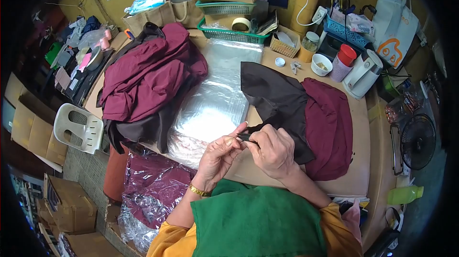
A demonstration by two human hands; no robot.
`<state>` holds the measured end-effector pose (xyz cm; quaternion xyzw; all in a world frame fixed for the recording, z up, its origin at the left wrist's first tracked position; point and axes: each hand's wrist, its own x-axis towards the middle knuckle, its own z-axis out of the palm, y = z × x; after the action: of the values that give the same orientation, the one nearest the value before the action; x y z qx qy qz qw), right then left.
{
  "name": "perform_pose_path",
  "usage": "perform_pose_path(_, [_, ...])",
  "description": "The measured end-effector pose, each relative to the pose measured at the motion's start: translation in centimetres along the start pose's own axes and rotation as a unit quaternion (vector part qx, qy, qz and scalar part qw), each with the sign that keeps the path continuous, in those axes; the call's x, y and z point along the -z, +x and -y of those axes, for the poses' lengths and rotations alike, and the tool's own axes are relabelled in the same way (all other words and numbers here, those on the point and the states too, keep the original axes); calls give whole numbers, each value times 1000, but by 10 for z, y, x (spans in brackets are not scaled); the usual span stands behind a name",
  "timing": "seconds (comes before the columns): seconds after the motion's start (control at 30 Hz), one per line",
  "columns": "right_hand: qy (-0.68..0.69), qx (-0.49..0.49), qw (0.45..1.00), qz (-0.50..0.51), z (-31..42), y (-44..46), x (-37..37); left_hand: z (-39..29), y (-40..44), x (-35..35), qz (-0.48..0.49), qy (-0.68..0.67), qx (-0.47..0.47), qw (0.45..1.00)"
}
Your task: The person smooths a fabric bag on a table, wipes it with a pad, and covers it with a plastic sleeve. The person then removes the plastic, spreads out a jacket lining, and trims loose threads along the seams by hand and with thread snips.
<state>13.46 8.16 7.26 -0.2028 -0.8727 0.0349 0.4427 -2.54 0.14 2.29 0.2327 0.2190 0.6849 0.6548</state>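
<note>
My right hand (273,149) is closed around a slim black tool (244,137), which looks like small thread snips; its far end points at my left fingers. My left hand (221,154) is pinched at that tip, and what it holds is too small to make out. Just beyond the hands lies a maroon garment (329,128) with a black part (275,89) spread to its left. Clear plastic bags (210,109) lie flat in a stack left of it. A heap of maroon and black garments (148,75) sits farther left.
Green baskets (234,34) with tape and a cardboard box stand at the back. A white kettle (363,73), a red-lidded container (345,56) and a white bowl (321,65) are back right. A bagged maroon garment (155,187) is below the table's left edge, near a white plastic chair (79,128).
</note>
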Motion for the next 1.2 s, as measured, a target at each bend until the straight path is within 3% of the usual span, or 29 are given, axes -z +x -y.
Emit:
perform_pose_path(0.17, [-4,2,1000,12,-4,-8,-3,3,-5,-4,23,29,8,999])
perform_pose_path(0.23, [179,-116,975,-58,-8,-11,-13,4,-7,-12,29,36,10,999])
perform_pose_path(0.27, [240,-235,940,-54,-9,-9,-12,4,-8,-15,-24,54,-1,998])
perform_pose_path(0.3, [260,-260,929,-35,-13,-7,-13,5,-8,-17,-76,72,-12,994])
perform_pose_path(0.33, [279,-284,917,-16,-21,-5,-15,5,-8,-12,-76,71,-14,994])
perform_pose_path(0.4, [348,-302,858,225,-51,-20,-30,6,-10,5,-172,99,7,980])
perform_pose_path(0.47, [418,-270,843,204,-66,-51,-65,-6,-13,17,-189,110,-40,975])
perform_pose_path(0.5, [390,-314,858,114,-65,-55,-69,-15,-19,34,-170,108,-67,977])
perform_pose_path(0.53, [359,-356,862,26,-65,-60,-73,-28,-20,27,-226,122,-106,961])
perform_pose_path(0.6, [300,-389,865,-101,-75,-67,-80,-42,-17,50,-257,200,-266,907])
perform_pose_path(0.67, [333,-408,844,-102,-83,-75,-86,-35,-7,52,-326,368,-217,843])
perform_pose_path(0.7, [359,-423,826,-98,-81,-74,-86,-22,-6,61,-255,389,-138,875])
perform_pose_path(0.73, [383,-437,809,-94,-80,-74,-85,-4,-1,65,-192,457,-111,861])
perform_pose_path(0.8, [381,-442,807,-93,-82,-75,-85,26,10,43,-186,623,-103,752])
perform_pose_path(0.87, [380,-453,801,-93,-86,-77,-88,35,16,29,-172,700,-48,691])
perform_pose_path(1.0, [292,-433,850,-72,-99,-80,-83,29,14,50,-111,696,60,707])
perform_pose_path(1.1, [219,-305,910,173,-71,-57,-53,4,2,39,-80,639,42,764])
perform_pose_path(1.13, [223,-305,909,175,-74,-63,-60,4,1,42,-84,640,43,763])
perform_pose_path(1.2, [178,-161,950,199,-80,-76,-74,4,2,46,-87,627,21,774])
